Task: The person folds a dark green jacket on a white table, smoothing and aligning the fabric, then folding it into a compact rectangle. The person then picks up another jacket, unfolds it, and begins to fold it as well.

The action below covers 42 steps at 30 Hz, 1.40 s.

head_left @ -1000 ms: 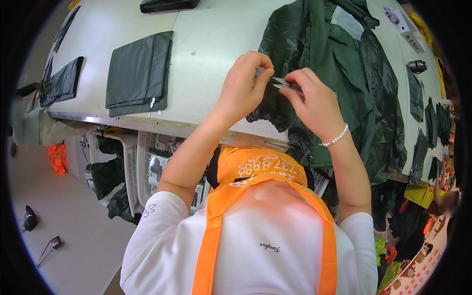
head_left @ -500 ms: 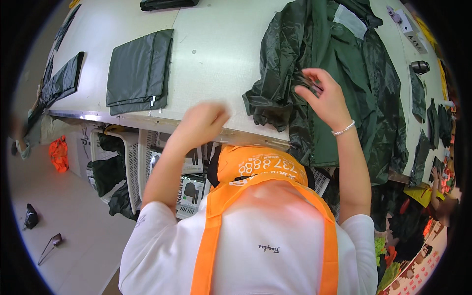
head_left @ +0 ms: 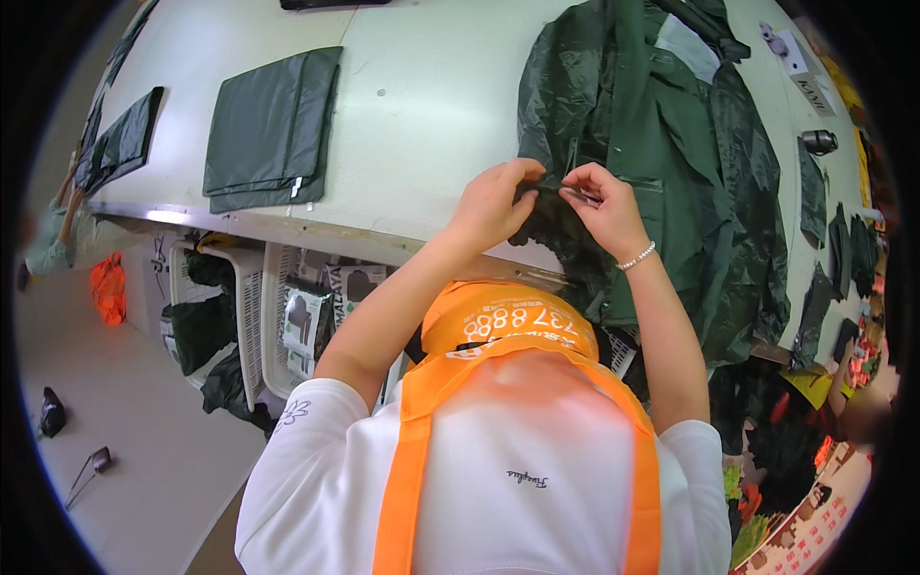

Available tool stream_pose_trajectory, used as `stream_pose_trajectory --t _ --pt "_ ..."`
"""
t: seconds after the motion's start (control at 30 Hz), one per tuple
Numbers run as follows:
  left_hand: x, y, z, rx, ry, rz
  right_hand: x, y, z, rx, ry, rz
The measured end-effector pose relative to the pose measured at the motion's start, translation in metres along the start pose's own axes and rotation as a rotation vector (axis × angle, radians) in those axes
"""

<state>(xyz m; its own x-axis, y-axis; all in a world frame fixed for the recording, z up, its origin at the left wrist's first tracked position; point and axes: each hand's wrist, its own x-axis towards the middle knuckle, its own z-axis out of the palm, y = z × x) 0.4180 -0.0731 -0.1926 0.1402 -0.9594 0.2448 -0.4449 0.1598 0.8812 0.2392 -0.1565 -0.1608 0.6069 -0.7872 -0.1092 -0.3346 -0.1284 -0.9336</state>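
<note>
A dark green, shiny rain jacket (head_left: 661, 153) lies spread and creased on the table's right half, partly hanging over the front edge. My left hand (head_left: 498, 206) is closed, pinching a fold of the jacket at its left side. Close beside it, my right hand (head_left: 609, 211), with a beaded bracelet at the wrist, is also closed. A small, slim metallic tool (head_left: 586, 198) shows in its fingers; its exact kind is too small to make out. Both sets of fingertips meet over the jacket's dark cloth, and the bit between them is partly hidden.
To the left on the pale table (head_left: 422, 105) lies a folded dark green garment (head_left: 268, 125), with another (head_left: 125, 139) farther left. White plastic baskets (head_left: 251, 326) with garments and packages stand under the front edge. A black cylindrical object (head_left: 819, 143) sits at the right. Other people work at both sides.
My left hand has moved right and taken hold of the jacket. My right hand has come down and slightly left, closing up beside it. The jacket's left sleeve part has been drawn in.
</note>
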Motion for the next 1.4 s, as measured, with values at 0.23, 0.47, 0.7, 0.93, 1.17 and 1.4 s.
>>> stream_pose_trajectory --t 0.23,0.47,0.7,0.93,1.17,1.4 --pt "0.021 0.024 -0.013 -0.215 -0.162 0.003 -0.011 -0.023 -0.019 0.121 -0.005 0.053" --pt "0.023 0.017 -0.014 -0.168 0.000 0.112 -0.004 -0.036 -0.022 0.320 -0.156 0.207" --pt "0.023 0.038 -0.028 -0.414 -0.223 -0.332 -0.009 -0.044 -0.017 0.241 -0.050 0.083" --pt "0.028 0.042 -0.031 -0.371 -0.270 -0.322 -0.007 -0.053 -0.023 0.129 -0.082 0.109" --pt "0.044 0.035 -0.037 -0.932 -0.222 -0.370 -0.006 -0.034 -0.036 0.321 -0.212 -0.001" --pt "0.050 0.081 -0.024 -1.774 -0.157 -0.496 0.020 -0.045 -0.027 -0.144 0.417 -0.491"
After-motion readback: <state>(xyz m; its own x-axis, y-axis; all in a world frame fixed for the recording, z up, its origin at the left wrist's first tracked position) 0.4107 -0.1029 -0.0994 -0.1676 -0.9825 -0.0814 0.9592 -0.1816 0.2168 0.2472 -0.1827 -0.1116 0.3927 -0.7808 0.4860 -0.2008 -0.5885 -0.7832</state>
